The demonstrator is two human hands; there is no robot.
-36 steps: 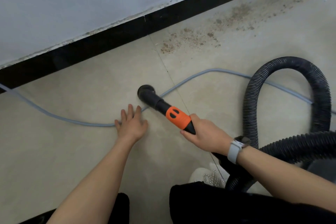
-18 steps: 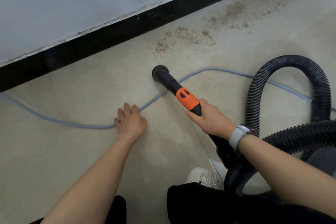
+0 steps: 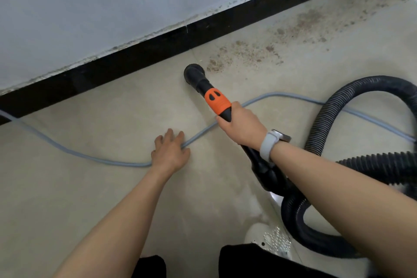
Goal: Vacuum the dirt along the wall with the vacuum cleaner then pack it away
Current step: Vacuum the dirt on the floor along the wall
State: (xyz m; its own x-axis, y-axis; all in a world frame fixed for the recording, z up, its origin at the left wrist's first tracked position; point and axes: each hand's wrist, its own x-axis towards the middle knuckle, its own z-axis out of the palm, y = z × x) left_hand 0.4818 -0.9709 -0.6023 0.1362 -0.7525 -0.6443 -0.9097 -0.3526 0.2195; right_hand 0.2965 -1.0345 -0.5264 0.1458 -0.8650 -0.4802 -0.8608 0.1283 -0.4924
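Head view: the vacuum nozzle (image 3: 194, 74) sits on the floor mid-frame, just left of the dirt (image 3: 246, 54) along the wall's black skirting (image 3: 126, 61). Vacuuming is under way; next, I judge, sweep right through the patch. The right hand (image 3: 242, 124) grips the orange-banded handle; the left hand (image 3: 170, 151) lies flat, fingers spread over the grey cable (image 3: 90, 157).

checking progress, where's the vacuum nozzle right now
In the head view the vacuum nozzle sits on the floor just short of the black baseboard, right at the left edge of the dirt patch.
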